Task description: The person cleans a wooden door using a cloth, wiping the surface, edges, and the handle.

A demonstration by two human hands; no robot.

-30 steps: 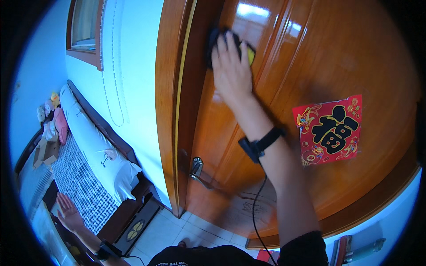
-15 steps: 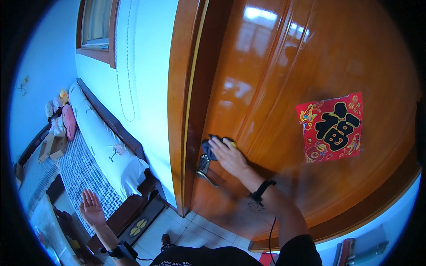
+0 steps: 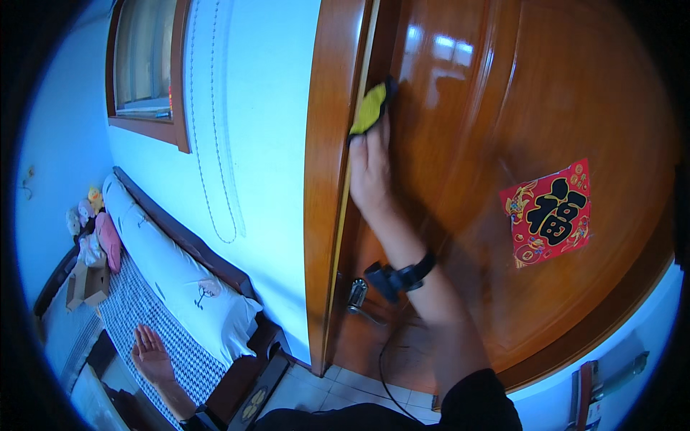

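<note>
Pink, white and yellow soft toys (image 3: 108,243) sit heaped at the far left, with an open cardboard box (image 3: 87,284) just beside them on a bed (image 3: 133,298) with a checked cover. Above the bed, a brown-framed window (image 3: 142,68) is set in the pale wall (image 3: 269,187). The left hand (image 3: 152,359) is raised in front of the bed, palm showing, fingers stretched out and holding nothing. A long white pillow (image 3: 169,251) slants along the dark headboard, and a beaded chain (image 3: 214,144) hangs in a loop on the wall. Next comes the wooden door frame (image 3: 332,165), with a pale yellow strip along its inner edge. The yellow and black cloth (image 3: 369,111) lies against that strip, high above the metal door handle (image 3: 359,298). The right hand (image 3: 371,169), slightly blurred, has its fingers closed on the cloth from below; a black band (image 3: 406,278) circles its wrist. Behind that arm stands the glossy brown door (image 3: 460,136), bearing a tilted red paper decoration (image 3: 552,214) well to the right of the cloth
</note>
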